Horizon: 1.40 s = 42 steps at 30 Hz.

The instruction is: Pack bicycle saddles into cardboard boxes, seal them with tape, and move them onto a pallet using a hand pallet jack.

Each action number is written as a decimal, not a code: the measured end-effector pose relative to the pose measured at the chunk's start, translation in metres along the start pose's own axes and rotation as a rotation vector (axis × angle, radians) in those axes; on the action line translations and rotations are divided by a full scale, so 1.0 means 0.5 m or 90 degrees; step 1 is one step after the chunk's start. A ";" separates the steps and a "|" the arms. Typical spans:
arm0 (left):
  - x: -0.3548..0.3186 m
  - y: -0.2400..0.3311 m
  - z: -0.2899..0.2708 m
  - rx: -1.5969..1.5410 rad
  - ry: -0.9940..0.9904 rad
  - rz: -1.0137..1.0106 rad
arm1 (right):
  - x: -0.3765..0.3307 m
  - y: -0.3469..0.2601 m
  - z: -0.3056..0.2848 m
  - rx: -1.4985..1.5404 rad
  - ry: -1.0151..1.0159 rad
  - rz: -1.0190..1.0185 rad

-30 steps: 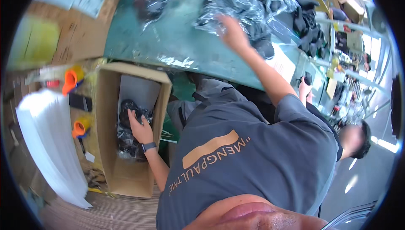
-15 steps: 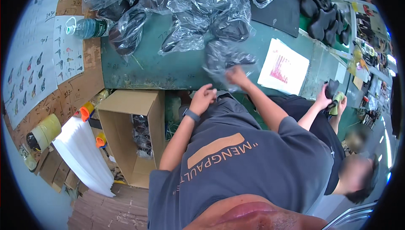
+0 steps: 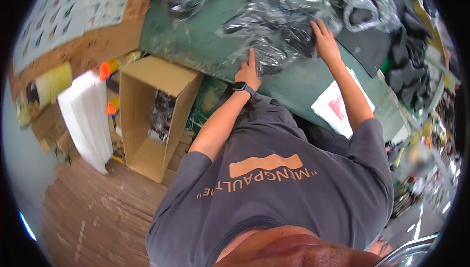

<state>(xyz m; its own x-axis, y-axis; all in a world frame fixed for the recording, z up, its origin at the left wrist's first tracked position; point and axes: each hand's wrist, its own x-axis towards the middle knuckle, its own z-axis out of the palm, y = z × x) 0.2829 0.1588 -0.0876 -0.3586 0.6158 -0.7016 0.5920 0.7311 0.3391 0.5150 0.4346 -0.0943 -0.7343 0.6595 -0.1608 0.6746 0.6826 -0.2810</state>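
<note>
My left hand (image 3: 248, 72), with a dark watch on the wrist, rests on the green table (image 3: 205, 42). Its index finger is stretched out and its other fingers are curled on a clear plastic bag (image 3: 267, 54) with something dark inside. My right hand (image 3: 325, 39) lies further up and to the right, fingers spread flat on the same heap of crumpled clear bags (image 3: 293, 7). Both forearms reach up from my grey T-shirt.
An open cardboard box (image 3: 142, 135) stands on the wooden floor left of the table, with bagged dark items (image 3: 160, 113) inside. A white stack of sheets (image 3: 85, 115) and orange-capped things (image 3: 106, 69) sit beside it. A white printed sheet (image 3: 338, 108) and black parts (image 3: 406, 66) lie at the right.
My left hand came up out of the cardboard box to the table. Both hands moved from the table's near edge further onto the heap of clear bags.
</note>
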 end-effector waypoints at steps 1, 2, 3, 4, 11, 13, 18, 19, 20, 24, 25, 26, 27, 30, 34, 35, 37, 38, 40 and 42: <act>-0.015 -0.021 -0.035 -0.035 -0.077 0.005 | -0.015 -0.035 0.011 0.018 -0.001 0.014; -0.037 -0.051 -0.053 -0.114 -0.077 0.018 | -0.036 -0.069 0.021 0.035 -0.001 0.025; -0.053 -0.097 -0.064 -0.126 -0.052 -0.013 | -0.057 -0.101 0.034 0.067 -0.023 0.041; -0.075 -0.152 -0.068 -0.393 -0.152 0.055 | -0.078 -0.144 0.046 0.098 -0.049 0.056; -0.425 -0.410 -0.251 -1.135 -0.427 0.153 | -0.159 -0.416 0.168 -0.064 -0.018 -0.043; -0.495 -0.437 -0.311 -0.893 -0.038 0.230 | -0.129 -0.469 0.190 -0.098 -0.025 -0.087; -0.575 -0.673 -0.285 -1.032 -0.130 0.189 | 0.010 -0.761 0.098 0.189 -0.012 0.005; -0.575 -0.734 -0.285 -1.049 -0.120 0.198 | 0.035 -0.814 0.058 0.174 -0.015 -0.011; -0.560 -0.811 -0.293 -0.825 -0.142 0.101 | 0.057 -0.858 0.028 0.257 -0.012 -0.002; -0.510 -1.018 -0.356 -0.609 0.154 -0.014 | 0.133 -1.110 -0.118 0.498 -0.170 -0.042; -0.478 -1.073 -0.379 -0.383 0.143 -0.108 | 0.138 -1.175 -0.128 0.510 -0.212 -0.074; -0.425 -1.130 -0.351 -0.191 0.197 -0.057 | 0.145 -1.241 -0.117 0.519 -0.252 -0.083; -0.354 -1.192 -0.304 0.004 0.248 -0.005 | 0.160 -1.309 -0.088 0.528 -0.288 -0.089; -0.071 -1.320 -0.107 0.192 0.144 0.090 | 0.202 -1.471 0.082 0.291 -0.436 -0.159; 0.079 -1.245 -0.071 -0.224 0.123 0.200 | 0.236 -1.492 0.377 -0.016 -0.387 -0.093; 0.113 -1.205 -0.067 -0.107 -0.042 0.018 | 0.247 -1.455 0.454 -0.028 -0.360 -0.068; 0.112 -1.212 -0.007 0.063 -0.039 0.089 | 0.258 -1.448 0.574 -0.080 -0.370 -0.056; 0.087 -1.218 0.034 0.054 -0.049 0.081 | 0.256 -1.446 0.628 -0.123 -0.363 -0.051; 0.046 -1.203 0.088 -0.023 0.253 0.056 | 0.258 -1.379 0.738 -0.113 -0.296 -0.072; -0.040 -1.205 0.133 -0.029 0.230 0.006 | 0.216 -1.382 0.807 -0.079 -0.288 -0.048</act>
<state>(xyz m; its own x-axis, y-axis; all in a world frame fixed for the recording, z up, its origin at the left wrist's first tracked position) -0.0188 -0.3136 -0.3196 -0.5896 0.6810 -0.4344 0.5665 0.7319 0.3786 -0.0608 -0.0930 -0.2993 -0.7220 0.4218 -0.5484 0.6018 0.7740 -0.1970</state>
